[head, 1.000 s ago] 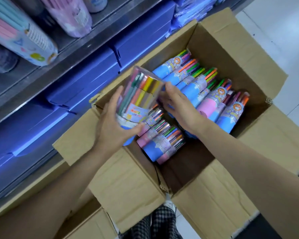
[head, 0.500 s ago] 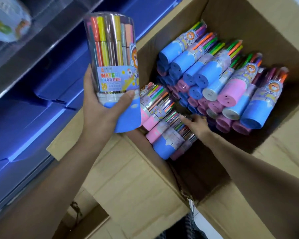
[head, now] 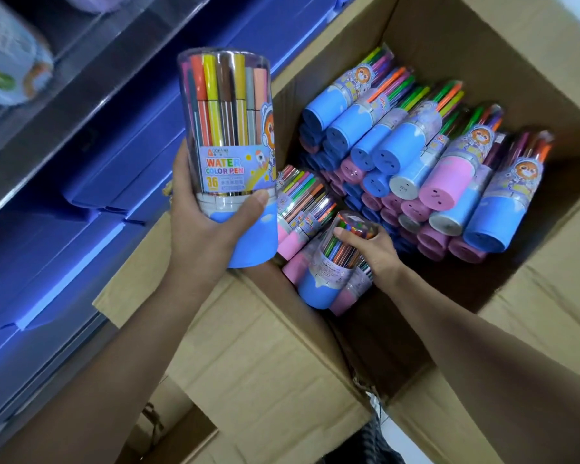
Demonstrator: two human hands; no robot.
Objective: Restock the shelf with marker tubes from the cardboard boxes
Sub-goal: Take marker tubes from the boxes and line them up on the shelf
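Note:
My left hand (head: 205, 226) grips a clear marker tube (head: 228, 128) with a blue base, upright, above the left flap of the open cardboard box (head: 533, 313). Its label reads "WATER COLOR PEN 36". Down inside the box, my right hand (head: 372, 246) curls round the clear top of a second blue-based tube (head: 329, 272), which is tilted up off the near pile. Several more tubes with blue or pink bases (head: 416, 162) lie stacked on their sides across the box. The metal shelf (head: 91, 82) runs along the upper left.
Blue flat boxes (head: 81, 195) fill the lower shelf level at left. One patterned tube (head: 7, 68) lies on the upper shelf at far left. A second cardboard box (head: 181, 440) sits at the bottom. Checked cloth shows at the bottom edge.
My left hand has kept the first tube raised and upright. My right hand has closed round a second tube in the box and tipped it up from the pile.

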